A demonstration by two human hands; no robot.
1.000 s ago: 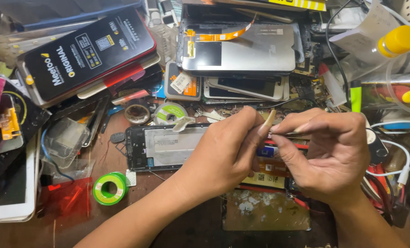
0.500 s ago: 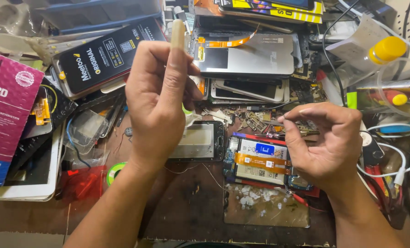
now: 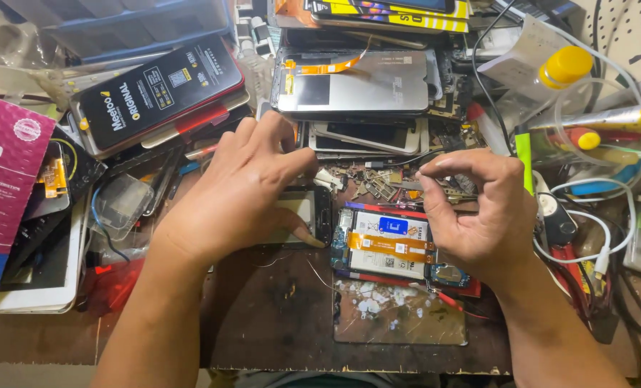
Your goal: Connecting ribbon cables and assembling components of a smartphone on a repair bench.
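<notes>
Cluttered workbench [image 3: 277, 323], left hand [image 3: 245, 190] on detached screen [image 3: 302, 212], right hand [image 3: 478, 208] over opened phone [image 3: 388, 244]

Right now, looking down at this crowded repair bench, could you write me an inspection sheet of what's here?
Surface: dark worn work mat, scuffed, on a wooden bench.
Job's things: opened phone with an orange ribbon strip across its battery; black screen frame beside it.
Clutter: stacked phone screens, black box, pink box, yellow-capped bottle, loose small parts.
Hands: left hand rests over the screen frame; right hand, fingers curled, above the opened phone; whether it pinches anything cannot be told.
Cables: white cable looped at the right.
Surroundings: nothing seen beyond the bench.
</notes>
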